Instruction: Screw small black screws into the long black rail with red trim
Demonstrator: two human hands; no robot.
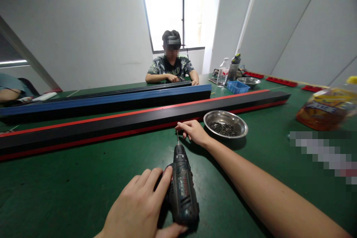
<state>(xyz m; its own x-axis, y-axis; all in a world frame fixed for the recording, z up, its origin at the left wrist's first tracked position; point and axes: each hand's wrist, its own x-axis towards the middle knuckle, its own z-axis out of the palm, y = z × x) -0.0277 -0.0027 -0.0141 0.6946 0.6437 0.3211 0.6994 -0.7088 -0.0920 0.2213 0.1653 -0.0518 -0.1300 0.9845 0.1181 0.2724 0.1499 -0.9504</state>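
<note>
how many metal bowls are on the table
2. The near bowl, with small dark pieces in it, sits beside the right hand; the far bowl is next to the blue basket. More could be hidden from view.

Right arm (251, 169) outstretched, left fingers (163, 186) curled.

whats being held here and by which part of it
The drill, in the left hand: a finger along its side, thumb at its rear, the rest hidden. Right hand is at the bit; any hold cannot be told.
</note>
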